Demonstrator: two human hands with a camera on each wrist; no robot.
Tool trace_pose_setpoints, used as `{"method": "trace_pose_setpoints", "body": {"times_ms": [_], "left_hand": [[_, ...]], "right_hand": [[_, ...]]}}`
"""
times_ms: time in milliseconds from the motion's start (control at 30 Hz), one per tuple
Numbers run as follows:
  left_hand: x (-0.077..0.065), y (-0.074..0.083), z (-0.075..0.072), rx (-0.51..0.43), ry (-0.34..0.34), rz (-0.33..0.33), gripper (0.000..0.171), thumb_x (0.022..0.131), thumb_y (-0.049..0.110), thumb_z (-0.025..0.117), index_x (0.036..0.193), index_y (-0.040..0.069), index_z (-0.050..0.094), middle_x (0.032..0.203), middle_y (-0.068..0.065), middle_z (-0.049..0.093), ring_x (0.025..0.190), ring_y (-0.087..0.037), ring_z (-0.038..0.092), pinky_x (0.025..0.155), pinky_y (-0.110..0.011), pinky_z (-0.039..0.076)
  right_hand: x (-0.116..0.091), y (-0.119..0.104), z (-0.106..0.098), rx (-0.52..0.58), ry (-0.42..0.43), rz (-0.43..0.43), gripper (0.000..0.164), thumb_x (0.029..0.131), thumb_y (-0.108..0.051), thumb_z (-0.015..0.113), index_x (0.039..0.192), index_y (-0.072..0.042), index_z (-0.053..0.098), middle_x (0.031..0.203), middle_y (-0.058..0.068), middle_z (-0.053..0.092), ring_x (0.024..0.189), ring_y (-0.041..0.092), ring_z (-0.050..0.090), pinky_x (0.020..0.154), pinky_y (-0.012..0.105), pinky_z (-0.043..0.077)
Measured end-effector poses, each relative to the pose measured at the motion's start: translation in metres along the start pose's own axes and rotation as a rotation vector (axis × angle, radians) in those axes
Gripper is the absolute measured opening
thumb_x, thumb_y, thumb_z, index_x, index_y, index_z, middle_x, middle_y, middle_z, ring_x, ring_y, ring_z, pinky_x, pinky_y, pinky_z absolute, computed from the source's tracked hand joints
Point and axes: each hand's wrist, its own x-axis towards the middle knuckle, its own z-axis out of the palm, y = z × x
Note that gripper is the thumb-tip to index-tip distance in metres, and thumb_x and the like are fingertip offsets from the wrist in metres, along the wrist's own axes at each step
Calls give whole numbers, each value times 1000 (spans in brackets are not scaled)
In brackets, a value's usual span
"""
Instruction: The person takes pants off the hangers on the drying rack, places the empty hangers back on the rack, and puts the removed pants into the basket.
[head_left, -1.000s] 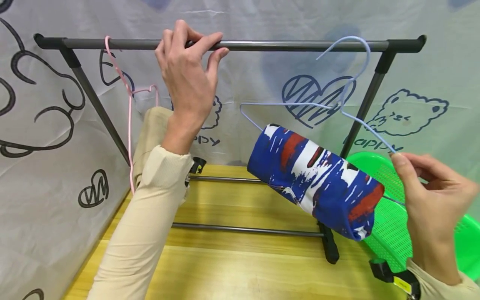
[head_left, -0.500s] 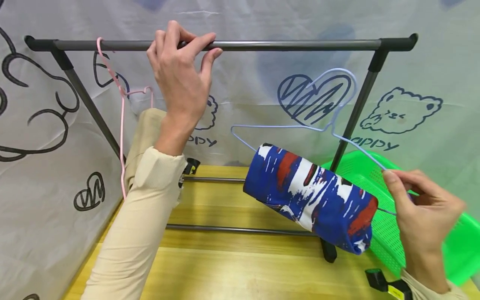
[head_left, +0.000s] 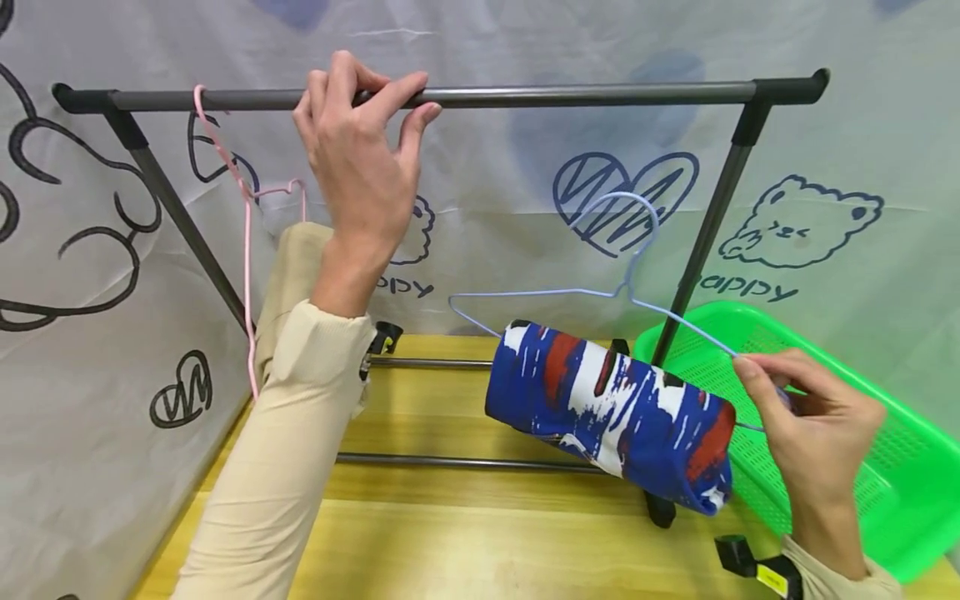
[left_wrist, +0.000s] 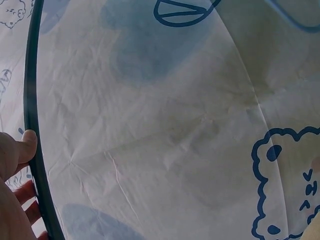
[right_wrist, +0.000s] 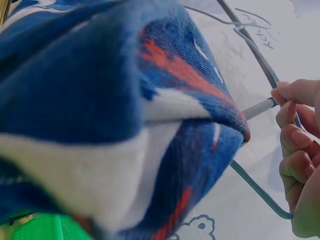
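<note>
My left hand (head_left: 363, 158) grips the top bar (head_left: 585, 97) of a dark metal clothes rack, left of its middle; the left wrist view shows the thumb and fingers around the bar. Lower right, my right hand (head_left: 813, 425) pinches the right corner of a light blue clothes hanger (head_left: 540, 292). Over the hanger's lower bar hangs a folded blue, white and red patterned cloth (head_left: 607, 408), tilted down to the right. The hanger's hook is free, well below the top bar. In the right wrist view the cloth (right_wrist: 165, 115) fills much of the picture beside the curled fingers.
A pink hanger (head_left: 247, 250) with a folded beige cloth (head_left: 288, 283) hangs at the rack's left end, partly behind my left forearm. A green perforated basket (head_left: 900, 550) stands at the right on the wooden table (head_left: 465, 542). A printed white sheet (head_left: 480, 167) backs the rack.
My right hand has carried the blue hanger and its cloth down and to the left; the hook has dropped from bar height to well below it. The left hand keeps its hold on the bar.
</note>
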Motion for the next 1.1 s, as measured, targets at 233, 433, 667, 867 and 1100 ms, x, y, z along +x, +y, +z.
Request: {"method": "trace_pose_setpoints", "body": {"times_ms": [233, 433, 667, 867, 1100], "left_hand": [[0, 5, 9, -20, -13, 22, 33, 95, 45, 68, 119, 26, 79, 111, -4, 63, 109, -23, 50, 114, -29, 21], [-1, 5, 11, -31, 0, 39, 33, 96, 45, 67, 120, 26, 79, 111, -5, 63, 108, -23, 50, 114, -30, 22], [-3, -4, 2, -33, 58, 54, 35, 97, 47, 65, 120, 25, 79, 110, -9, 64, 108, -26, 50, 115, -32, 21], [-4, -5, 3, -39, 80, 92, 38, 98, 49, 62, 121, 24, 79, 110, -9, 63, 107, -28, 49, 114, -32, 20], [-6, -6, 5, -33, 94, 129, 41, 101, 50, 57, 123, 21, 78, 109, -11, 62, 106, -29, 48, 114, -32, 21]], "right_hand": [[-4, 10, -16, -65, -57, 2, 6, 81, 24, 68, 87, 25, 68, 78, 2, 71, 54, 5, 48, 43, 10, 36], [-9, 16, -25, -121, -106, 14, 9, 81, 24, 70, 89, 23, 70, 80, 2, 71, 55, 6, 45, 42, 15, 28], [-10, 20, -7, 175, -97, 13, 8, 78, 27, 67, 86, 25, 68, 76, 11, 71, 50, 6, 41, 39, 18, 21], [-10, 13, -3, 207, -47, 4, 6, 78, 27, 66, 84, 26, 67, 75, 11, 70, 47, 5, 37, 40, 17, 18], [-8, 12, -4, 196, -13, 5, 5, 79, 26, 67, 84, 27, 67, 76, 11, 71, 48, 6, 40, 41, 17, 18]]}}
